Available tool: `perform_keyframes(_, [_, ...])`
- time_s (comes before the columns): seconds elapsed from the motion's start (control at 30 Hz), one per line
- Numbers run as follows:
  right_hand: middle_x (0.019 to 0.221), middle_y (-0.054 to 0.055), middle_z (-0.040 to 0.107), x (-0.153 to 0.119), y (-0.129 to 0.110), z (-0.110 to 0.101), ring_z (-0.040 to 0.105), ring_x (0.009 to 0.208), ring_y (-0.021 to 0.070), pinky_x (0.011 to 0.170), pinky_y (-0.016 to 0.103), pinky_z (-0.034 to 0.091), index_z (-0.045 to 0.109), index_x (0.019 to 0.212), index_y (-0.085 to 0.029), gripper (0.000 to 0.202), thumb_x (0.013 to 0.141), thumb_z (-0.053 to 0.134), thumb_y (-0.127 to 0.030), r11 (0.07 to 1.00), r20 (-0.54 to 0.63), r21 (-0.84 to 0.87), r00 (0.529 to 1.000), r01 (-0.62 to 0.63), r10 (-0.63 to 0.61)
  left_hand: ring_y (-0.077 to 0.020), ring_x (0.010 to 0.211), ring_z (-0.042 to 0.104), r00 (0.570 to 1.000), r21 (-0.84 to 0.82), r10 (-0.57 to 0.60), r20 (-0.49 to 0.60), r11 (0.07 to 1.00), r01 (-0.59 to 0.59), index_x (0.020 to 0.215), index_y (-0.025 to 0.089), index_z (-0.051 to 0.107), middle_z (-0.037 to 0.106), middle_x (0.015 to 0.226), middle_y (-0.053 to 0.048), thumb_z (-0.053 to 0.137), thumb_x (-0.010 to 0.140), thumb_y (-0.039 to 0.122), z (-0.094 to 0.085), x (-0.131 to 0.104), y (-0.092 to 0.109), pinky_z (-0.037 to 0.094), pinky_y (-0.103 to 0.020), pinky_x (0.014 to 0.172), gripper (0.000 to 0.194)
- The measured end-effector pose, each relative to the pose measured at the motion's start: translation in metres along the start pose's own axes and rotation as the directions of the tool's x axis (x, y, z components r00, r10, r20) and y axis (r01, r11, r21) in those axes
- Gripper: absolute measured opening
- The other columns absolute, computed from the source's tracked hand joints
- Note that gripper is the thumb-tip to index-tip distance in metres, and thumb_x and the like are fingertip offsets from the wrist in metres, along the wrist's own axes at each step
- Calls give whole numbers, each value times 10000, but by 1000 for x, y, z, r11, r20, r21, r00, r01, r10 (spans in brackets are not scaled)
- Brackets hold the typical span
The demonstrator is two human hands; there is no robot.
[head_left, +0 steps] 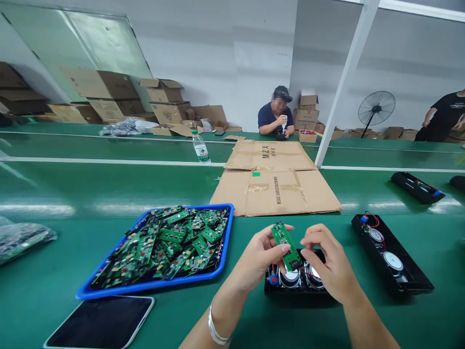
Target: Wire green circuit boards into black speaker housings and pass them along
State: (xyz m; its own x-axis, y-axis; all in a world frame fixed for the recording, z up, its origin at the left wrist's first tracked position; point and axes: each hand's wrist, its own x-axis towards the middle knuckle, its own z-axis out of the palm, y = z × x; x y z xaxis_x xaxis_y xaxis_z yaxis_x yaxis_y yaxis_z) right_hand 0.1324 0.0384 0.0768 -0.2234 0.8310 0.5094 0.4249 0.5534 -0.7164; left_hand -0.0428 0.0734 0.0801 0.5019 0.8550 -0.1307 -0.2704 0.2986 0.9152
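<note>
Between the thumb and fingers of my left hand [264,252] is a green circuit board [286,246], held tilted above a black speaker housing [271,287]. Just right of the board, my right hand [329,261] has its thumb and index finger drawn together in a pinch; anything small in them is hidden. Two round speakers, one a white-faced speaker [289,277], sit inside the housing, along with a blue part [273,279] and red wires. My right hand covers part of that housing.
A blue tray [152,290] heaped with circuit boards stands left, with a tablet [101,322] before it. Flat cardboard [261,194] lies ahead. Another speaker housing [410,286] rests right. A bottle [201,149] stands farther back. Across the bench sits a co-worker [267,116].
</note>
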Motion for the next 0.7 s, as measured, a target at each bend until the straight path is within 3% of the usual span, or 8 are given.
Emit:
perform_keyframes(0.07, [882, 10, 453, -2, -2, -2, 487, 779, -1, 703, 98, 421, 519, 907, -193, 77, 854, 491, -146, 1000, -54, -15, 999, -7, 7, -82, 530, 522, 982, 101, 125, -140, 989, -111, 1131, 129, 511, 515, 667, 22, 707, 699, 342, 3, -5, 1, 523, -217, 466, 520])
perform_keyframes(0.2, [857, 16, 486, -3, -8, -1, 490, 739, 5, 676, 107, 423, 566, 874, -181, 75, 850, 498, -159, 999, -76, -16, 996, -46, 45, -105, 599, 568, 874, 373, 339, -348, 905, -202, 1111, 165, 537, 582, 718, 1, 673, 732, 361, 8, -17, -2, 542, -222, 560, 448])
perform_keyframes(0.3, [842, 23, 511, 0, -12, 3, 500, 724, 11, 659, 111, 427, 590, 847, -167, 106, 858, 488, -190, 996, -83, -22, 993, -84, 82, -115, 652, 600, 782, 545, 499, -374, 800, -249, 1112, 204, 558, 635, 798, -14, 655, 756, 340, 9, -23, -14, 543, -219, 642, 393])
perform_keyframes(0.47, [834, 25, 520, 1, -11, 9, 514, 735, 13, 639, 98, 427, 594, 841, -165, 132, 867, 474, -215, 992, -101, 22, 987, -125, 126, -123, 740, 624, 644, 747, 706, -295, 590, -306, 1104, 242, 584, 668, 929, -21, 644, 773, 269, 11, -24, -29, 511, -212, 718, 338])
perform_keyframes(0.57, [836, 24, 518, 1, -11, 11, 511, 723, 10, 630, 94, 429, 595, 846, -165, 138, 868, 474, -227, 989, -127, 54, 982, -136, 142, -123, 704, 627, 626, 806, 739, -251, 518, -288, 1088, 239, 586, 677, 889, -16, 639, 777, 250, 15, -24, -28, 499, -218, 685, 316])
perform_keyframes(0.7, [853, 27, 522, 1, -9, 12, 506, 717, 5, 630, 90, 423, 598, 859, -163, 163, 879, 459, -244, 985, -84, 53, 983, -161, 165, -122, 692, 630, 641, 819, 730, -235, 504, -274, 1091, 229, 581, 679, 842, -13, 621, 792, 250, 17, -22, -27, 498, -217, 670, 302])
